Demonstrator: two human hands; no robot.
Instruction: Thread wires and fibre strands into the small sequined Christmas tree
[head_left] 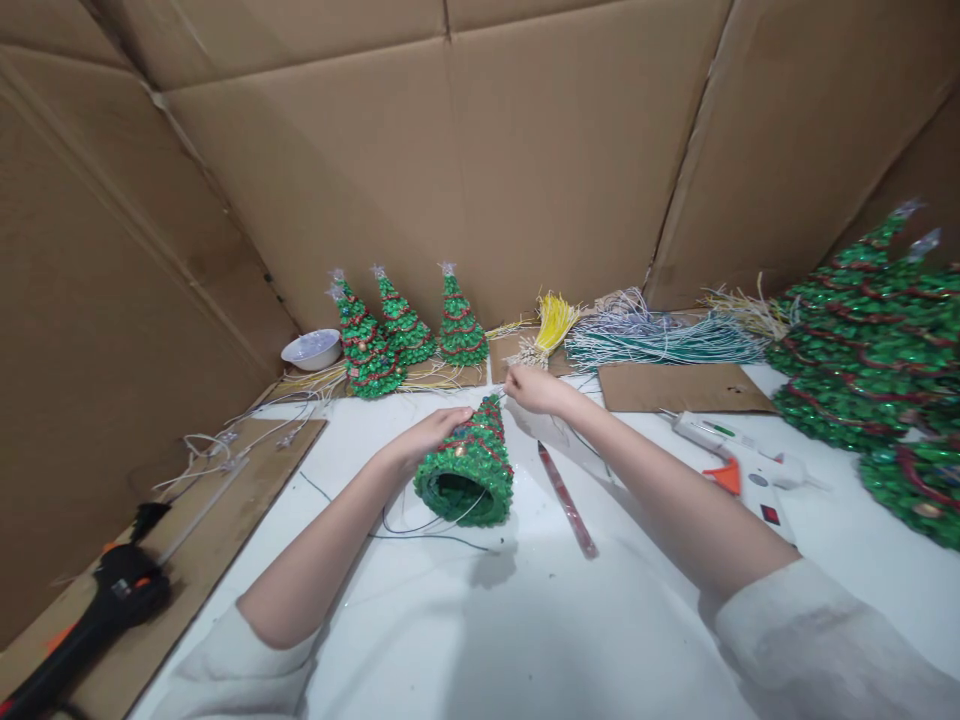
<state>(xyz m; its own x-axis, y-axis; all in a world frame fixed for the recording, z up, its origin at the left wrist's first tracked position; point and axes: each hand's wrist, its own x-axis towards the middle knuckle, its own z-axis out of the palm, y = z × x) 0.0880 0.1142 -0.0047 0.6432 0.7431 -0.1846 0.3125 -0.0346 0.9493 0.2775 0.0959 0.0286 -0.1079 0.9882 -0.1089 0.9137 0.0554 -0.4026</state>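
Observation:
My left hand (435,432) grips a small green artificial Christmas tree (480,450) by its side, tilted so that its hollow base faces me. Red garland and small ornaments wind around it. Thin wires (435,538) trail out of the base onto the table. At the tree's tip, the fingers of my right hand (532,388) are pinched together on a thin wire, mostly hidden by the fingers. A length of dark wire (600,455) shows beneath my right forearm. Just right of the tree lies a reddish pen-like tool (566,500) on the white table (570,640).
Three finished-looking small trees (459,325) stand at the back beside a white bowl (311,348). Bundles of yellow wires (556,322) and green-white wires (667,338) lie on cardboard. Right are a white glue gun (739,465) and larger trees (862,330); left, a black tool (124,590).

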